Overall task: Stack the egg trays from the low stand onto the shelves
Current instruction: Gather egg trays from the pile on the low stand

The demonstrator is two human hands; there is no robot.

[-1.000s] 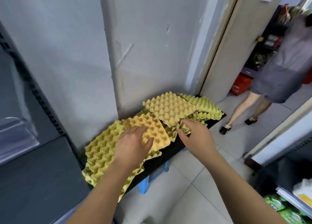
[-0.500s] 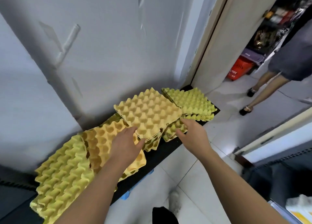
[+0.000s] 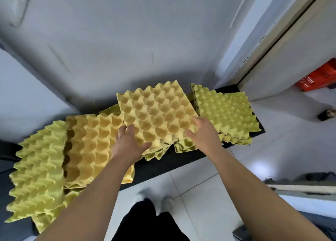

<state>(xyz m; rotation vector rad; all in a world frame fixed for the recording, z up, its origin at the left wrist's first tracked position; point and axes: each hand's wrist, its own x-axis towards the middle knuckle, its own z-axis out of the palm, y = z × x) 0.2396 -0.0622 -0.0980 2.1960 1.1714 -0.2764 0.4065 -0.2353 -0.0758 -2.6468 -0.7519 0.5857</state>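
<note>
The egg trays are all down on the low stand, a black board set against the grey wall, spread along it in loose, overlapping heaps. In the middle sits a pale yellow tray, cups up, on top of a few more whose edges poke out beneath it. The person bends over it with both arms out.

The left hand is on the near left corner of that tray. Its fingers curl over the left edge and the thumb lies along the near edge, so the corner is held between them. The right hand is at the near right corner, fingers spread wide and fairly straight against the right edge, thumb resting on the top. I cannot tell whether it truly grips.

To the left, partly under the left forearm, lies an orange-yellow tray, and beyond it a greener stack tilts off the end of the stand. On the right a green stack lies flat, just beside the right hand.

Below is white floor tile, with the person's dark trousers. A red basket stands past the doorway.
</note>
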